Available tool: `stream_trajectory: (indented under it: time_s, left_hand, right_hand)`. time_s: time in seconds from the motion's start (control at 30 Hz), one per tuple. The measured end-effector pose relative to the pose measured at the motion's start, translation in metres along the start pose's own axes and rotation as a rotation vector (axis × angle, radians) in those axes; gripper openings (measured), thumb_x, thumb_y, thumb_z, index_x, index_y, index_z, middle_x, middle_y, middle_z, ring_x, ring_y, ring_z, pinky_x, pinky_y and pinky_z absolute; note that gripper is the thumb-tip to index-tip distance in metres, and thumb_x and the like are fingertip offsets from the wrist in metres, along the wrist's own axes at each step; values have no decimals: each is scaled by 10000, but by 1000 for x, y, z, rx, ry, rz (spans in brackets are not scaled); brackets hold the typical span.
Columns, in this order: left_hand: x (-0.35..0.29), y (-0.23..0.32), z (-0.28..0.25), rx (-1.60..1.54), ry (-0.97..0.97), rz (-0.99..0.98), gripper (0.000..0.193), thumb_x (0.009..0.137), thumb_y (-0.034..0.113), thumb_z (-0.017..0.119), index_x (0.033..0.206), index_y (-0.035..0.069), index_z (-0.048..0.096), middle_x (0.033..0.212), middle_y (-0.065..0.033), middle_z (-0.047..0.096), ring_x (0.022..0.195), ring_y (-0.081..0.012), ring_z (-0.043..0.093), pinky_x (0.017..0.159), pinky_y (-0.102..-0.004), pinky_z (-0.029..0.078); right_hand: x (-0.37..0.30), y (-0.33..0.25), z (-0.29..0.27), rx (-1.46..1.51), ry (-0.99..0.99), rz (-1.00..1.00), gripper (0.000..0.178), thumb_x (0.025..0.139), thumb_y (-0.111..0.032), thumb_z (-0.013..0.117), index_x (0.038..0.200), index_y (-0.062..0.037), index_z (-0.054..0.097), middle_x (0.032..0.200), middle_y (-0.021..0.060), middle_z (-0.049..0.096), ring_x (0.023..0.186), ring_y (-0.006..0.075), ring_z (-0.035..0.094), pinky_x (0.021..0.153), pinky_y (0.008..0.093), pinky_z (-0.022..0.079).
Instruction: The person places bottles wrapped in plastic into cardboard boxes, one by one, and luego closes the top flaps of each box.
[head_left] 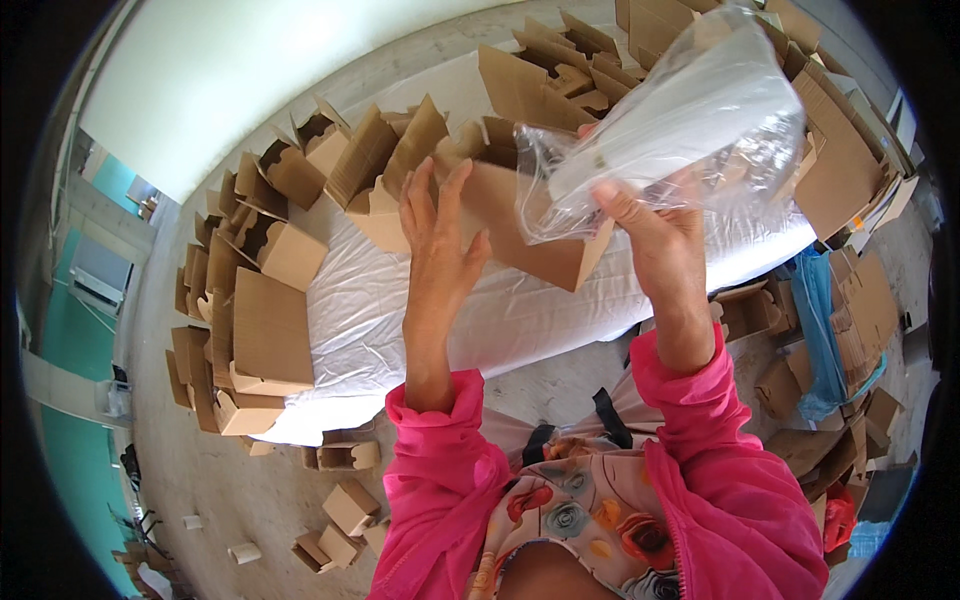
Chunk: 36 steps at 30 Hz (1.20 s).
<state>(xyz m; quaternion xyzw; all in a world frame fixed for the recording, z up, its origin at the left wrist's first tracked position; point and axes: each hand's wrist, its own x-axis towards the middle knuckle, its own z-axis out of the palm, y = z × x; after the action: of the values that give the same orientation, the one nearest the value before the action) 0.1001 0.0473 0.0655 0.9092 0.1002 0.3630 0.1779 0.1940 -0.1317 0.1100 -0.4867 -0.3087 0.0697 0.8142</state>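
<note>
A clear plastic bag (690, 110) with a white, flat, tapering item inside is pinched in my right hand (660, 235), thumb on the near side. The bag is held up over an open brown cardboard box (530, 225), which stands at the near edge of the white-covered table. My left hand (437, 225) is raised with its fingers apart, at the left of that box and in front of another open carton (385, 190). Nothing is in the left hand. Whether it touches either box I cannot tell.
Several open cartons (270, 330) line the table's left end, and more stand along its far side (570, 60). On the white cloth (370, 320) there are wrinkles. Small boxes (345, 515) lie on the floor at left; flattened cardboard (865, 300) and blue plastic (818, 330) are at right.
</note>
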Motion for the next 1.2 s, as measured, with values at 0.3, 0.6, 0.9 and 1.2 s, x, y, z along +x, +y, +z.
stream_trajectory:
  time_s: [0.3,0.6,0.9,1.2]
  left_hand:
    - [17,-23,-1,-6,-114,12,519,612,-1,769,1069,117,554,1431,-166,311,1270,-406,356,1002,-466,384]
    - [-50,18,-31,-17,118,-13,255,609,69,806,752,26,599,1235,-119,469,884,-275,517,750,-376,438]
    - [-87,44,-29,33,185,-137,259,647,159,818,756,48,610,1245,-167,465,980,-315,523,736,-385,462]
    - [-83,31,-32,-100,144,-337,562,692,182,807,1160,-22,571,1110,-220,591,1003,-365,594,822,-399,489]
  right_hand:
    - [14,16,-15,-200,-93,-35,495,798,-15,703,1250,8,501,1145,96,619,985,183,598,852,294,483]
    - [17,18,-23,-991,-669,-150,441,722,-6,569,1150,40,477,958,254,615,957,430,572,804,453,457]
    - [29,27,-14,-991,-1025,-145,388,719,37,551,1103,26,488,903,241,618,912,433,581,768,469,448]
    - [35,26,-5,-1204,-1072,10,445,725,-12,540,1166,25,499,1031,231,612,1017,391,560,855,433,450]
